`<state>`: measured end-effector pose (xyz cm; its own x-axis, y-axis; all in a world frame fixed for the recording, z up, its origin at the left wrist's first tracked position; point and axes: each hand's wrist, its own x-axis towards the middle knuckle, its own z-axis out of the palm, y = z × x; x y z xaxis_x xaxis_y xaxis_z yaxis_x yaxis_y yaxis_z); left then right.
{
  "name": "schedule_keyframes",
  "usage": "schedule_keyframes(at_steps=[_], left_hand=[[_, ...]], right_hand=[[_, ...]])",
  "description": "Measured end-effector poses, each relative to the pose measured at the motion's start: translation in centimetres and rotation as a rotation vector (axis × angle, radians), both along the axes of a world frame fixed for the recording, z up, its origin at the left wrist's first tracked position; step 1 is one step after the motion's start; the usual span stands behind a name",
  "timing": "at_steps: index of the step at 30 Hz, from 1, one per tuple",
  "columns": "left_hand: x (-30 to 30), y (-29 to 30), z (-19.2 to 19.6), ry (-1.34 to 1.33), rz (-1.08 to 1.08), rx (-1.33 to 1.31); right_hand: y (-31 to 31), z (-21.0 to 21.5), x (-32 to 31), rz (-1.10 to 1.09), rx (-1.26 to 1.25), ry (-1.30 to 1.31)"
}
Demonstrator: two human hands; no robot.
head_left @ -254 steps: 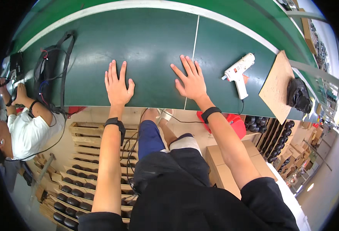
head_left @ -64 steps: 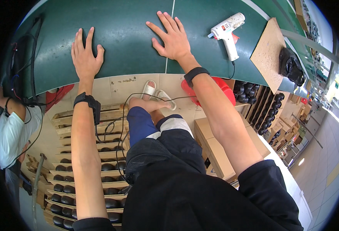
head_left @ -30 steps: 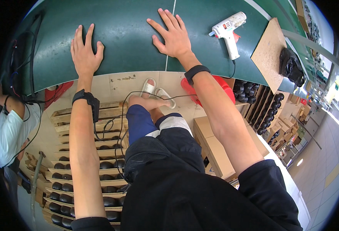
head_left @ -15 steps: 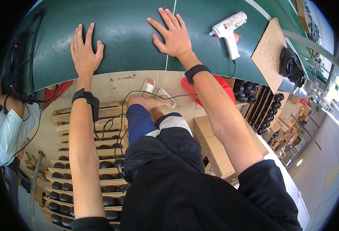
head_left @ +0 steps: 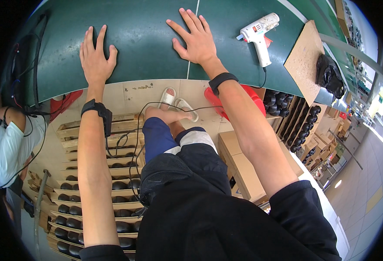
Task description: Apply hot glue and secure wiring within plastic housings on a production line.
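Note:
My left hand (head_left: 95,58) lies flat, palm down, on the green table (head_left: 143,39) near its front edge, fingers spread and holding nothing. My right hand (head_left: 194,39) rests the same way further right, over a pale seam in the table top. Each wrist carries a black band. A white glue gun (head_left: 259,35) lies on the table to the right of my right hand, untouched, its cord running off the edge.
A brown board (head_left: 304,61) with a black bag (head_left: 329,76) lies at the right. Black cables (head_left: 26,74) hang at the table's left end beside another person in a white shirt (head_left: 11,143). Below are wooden racks of dark parts (head_left: 113,187), cardboard boxes (head_left: 239,165), a red stool (head_left: 252,98).
Since the oldest frame the view has tilted down, so the table sits higher in the picture. Over the last second both hands stay flat and still.

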<state>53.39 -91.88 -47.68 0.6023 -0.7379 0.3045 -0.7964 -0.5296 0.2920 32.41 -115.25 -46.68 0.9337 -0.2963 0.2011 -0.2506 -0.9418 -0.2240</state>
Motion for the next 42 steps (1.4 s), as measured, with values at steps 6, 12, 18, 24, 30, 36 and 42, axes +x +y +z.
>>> schedule_keyframes(at_steps=[6, 12, 18, 24, 30, 36, 42], left_hand=[[-0.4, -0.2, -0.4, 0.005, 0.001, 0.006], [1.0, 0.8, 0.1, -0.014, -0.011, 0.015], [0.5, -0.9, 1.4, 0.080, 0.045, 0.089], [-0.5, -0.6, 1.0, 0.166, 0.042, 0.071], [-0.7, -0.6, 1.6, 0.156, 0.045, 0.113], [-0.3, -0.6, 1.5, 0.165, 0.044, 0.116], [-0.3, -0.6, 1.4, 0.158, 0.044, 0.125]], right_hand=[[-0.2, -0.3, -0.5, -0.003, 0.003, 0.009], [0.5, -0.4, 1.0, 0.017, 0.076, -0.053], [-0.4, 1.7, 0.6, 0.007, 0.115, 0.011], [-0.1, 1.6, -0.3, -0.026, 0.096, 0.069], [0.1, 1.9, -0.5, -0.024, 0.121, 0.113], [0.1, 2.3, -0.1, -0.039, 0.128, 0.111], [0.1, 2.2, -0.1, -0.040, 0.120, 0.127]])
